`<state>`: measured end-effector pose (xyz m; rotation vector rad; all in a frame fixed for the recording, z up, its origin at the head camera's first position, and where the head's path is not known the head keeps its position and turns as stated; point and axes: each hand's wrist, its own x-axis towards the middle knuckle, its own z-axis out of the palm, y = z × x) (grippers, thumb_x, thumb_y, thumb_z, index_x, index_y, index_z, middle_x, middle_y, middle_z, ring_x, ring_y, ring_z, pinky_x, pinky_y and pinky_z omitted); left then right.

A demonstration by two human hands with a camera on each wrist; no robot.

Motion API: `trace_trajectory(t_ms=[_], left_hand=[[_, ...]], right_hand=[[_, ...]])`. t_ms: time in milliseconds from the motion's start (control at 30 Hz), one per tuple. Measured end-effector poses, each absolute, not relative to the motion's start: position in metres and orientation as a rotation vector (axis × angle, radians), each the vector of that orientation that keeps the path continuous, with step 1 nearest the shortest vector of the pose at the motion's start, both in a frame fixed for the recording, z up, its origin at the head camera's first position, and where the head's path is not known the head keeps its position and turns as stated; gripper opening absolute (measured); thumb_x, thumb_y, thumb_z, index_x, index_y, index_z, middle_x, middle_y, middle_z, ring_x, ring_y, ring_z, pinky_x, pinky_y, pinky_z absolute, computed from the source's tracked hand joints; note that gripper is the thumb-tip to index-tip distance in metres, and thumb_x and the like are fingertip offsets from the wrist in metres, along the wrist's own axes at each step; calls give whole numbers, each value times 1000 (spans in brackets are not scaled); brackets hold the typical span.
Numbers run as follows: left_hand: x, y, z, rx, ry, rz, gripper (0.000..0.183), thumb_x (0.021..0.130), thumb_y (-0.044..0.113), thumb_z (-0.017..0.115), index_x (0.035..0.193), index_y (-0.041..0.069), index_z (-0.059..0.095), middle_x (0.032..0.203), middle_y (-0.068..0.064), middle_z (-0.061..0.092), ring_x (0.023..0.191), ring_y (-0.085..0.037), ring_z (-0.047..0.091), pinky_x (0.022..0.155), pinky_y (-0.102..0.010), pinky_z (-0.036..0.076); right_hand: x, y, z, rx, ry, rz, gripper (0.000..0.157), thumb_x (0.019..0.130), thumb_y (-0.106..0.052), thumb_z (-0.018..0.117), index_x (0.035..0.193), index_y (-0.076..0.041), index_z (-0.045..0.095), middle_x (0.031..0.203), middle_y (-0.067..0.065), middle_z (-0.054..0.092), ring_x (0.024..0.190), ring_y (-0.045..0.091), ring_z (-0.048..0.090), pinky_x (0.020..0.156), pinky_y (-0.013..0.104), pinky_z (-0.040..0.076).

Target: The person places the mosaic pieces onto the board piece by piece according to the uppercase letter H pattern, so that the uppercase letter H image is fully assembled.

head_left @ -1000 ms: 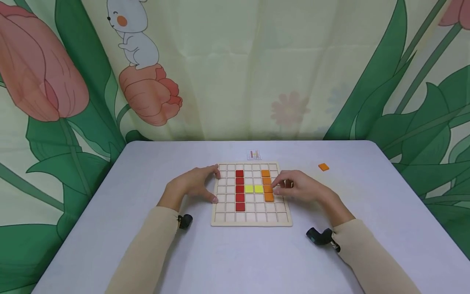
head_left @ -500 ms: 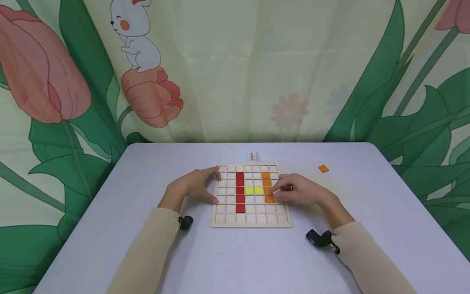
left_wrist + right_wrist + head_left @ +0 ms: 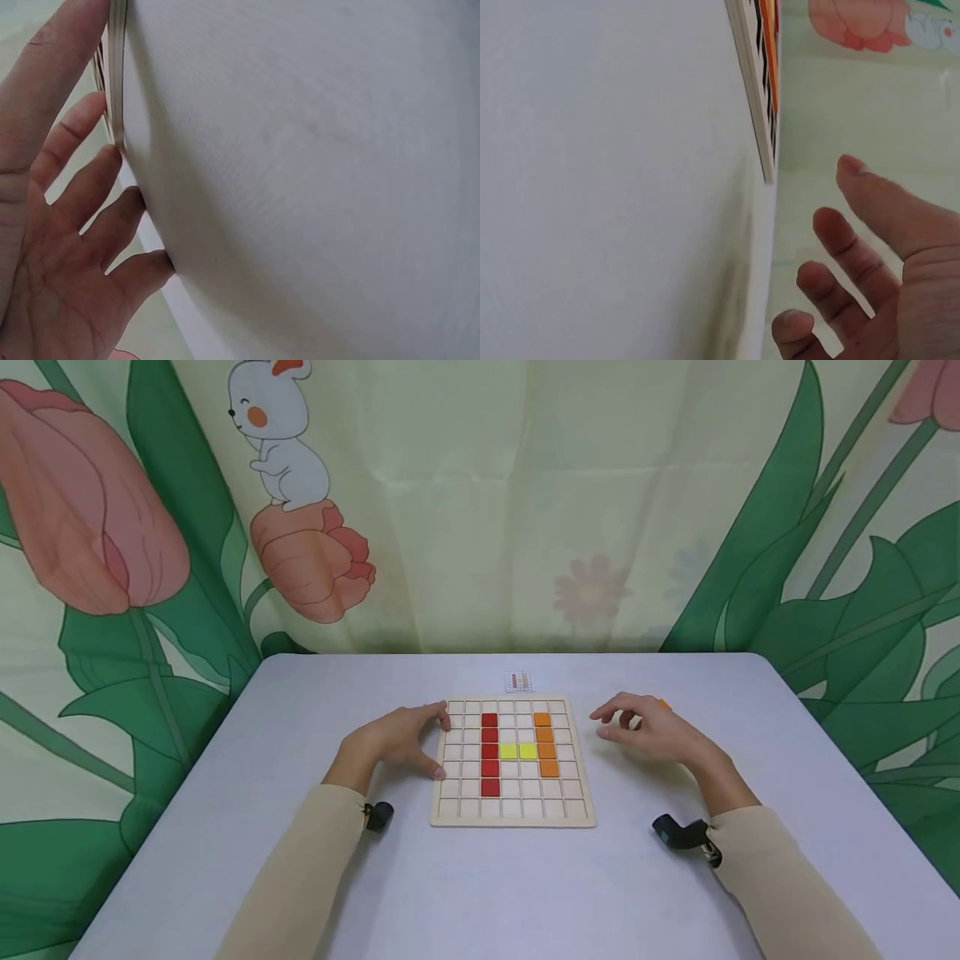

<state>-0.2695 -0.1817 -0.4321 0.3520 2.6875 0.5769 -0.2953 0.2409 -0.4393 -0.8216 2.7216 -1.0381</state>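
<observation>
A pale wooden grid board (image 3: 465, 817) lies on the table. On it stand a column of red tiles (image 3: 490, 751), two yellow tiles (image 3: 527, 751) and a column of orange tiles (image 3: 547, 750), together shaped like an H whose right side is shorter at the bottom. My left hand (image 3: 393, 742) rests against the board's left edge, thumb and fingers spread; the left wrist view shows the fingertips along the board's side (image 3: 116, 75). To the right of the board, my right hand (image 3: 652, 731) hovers with fingers loosely bent and nothing between them. Behind it, a loose orange tile (image 3: 664, 703) is mostly hidden.
A small printed card (image 3: 518, 682) with a coloured grid pattern lies behind the board. The white table (image 3: 495, 893) reaches back to a curtain (image 3: 465, 527) printed with tulips and a rabbit. Each wrist carries a small black camera (image 3: 678, 832).
My right hand has left the orange column, where it was touching the tiles, and moved right, now covering most of the loose orange tile. My left hand stays at the board's edge.
</observation>
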Motion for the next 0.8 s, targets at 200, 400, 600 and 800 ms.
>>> trace_trajectory(t_ms=[200,400,600,800], left_hand=[[-269,-181,-435,359,2676,571,69,65,42,98,119,33,55,167,2,32,139,-23,44,112,-47,39],[-269,-182,-434,334,2693,549,69,65,43,98,118,33,55,168,3,31,139,-23,44,112,-48,39],[-270,-182,-435,312,2686,566,70,64,42,98,119,34,56,168,4,29,143,-23,40,115,-49,37],[-269,-181,-434,320,2693,570,69,65,42,98,120,33,56,167,4,31,143,-23,41,116,-48,36]], right_hand=[[-297,263,-437,-739,2835,-1048,32,96,-24,75,123,-8,70,118,12,66,91,24,55,70,27,49],[-307,274,-444,-687,2888,-1075,32,98,-24,73,124,-7,69,120,16,66,94,25,55,78,30,46],[-316,286,-455,-606,2917,-1027,32,98,-23,71,125,-6,68,120,17,64,101,30,53,87,40,43],[-321,300,-457,-542,2908,-1006,38,99,-28,70,131,-7,65,128,18,61,104,31,54,81,34,47]])
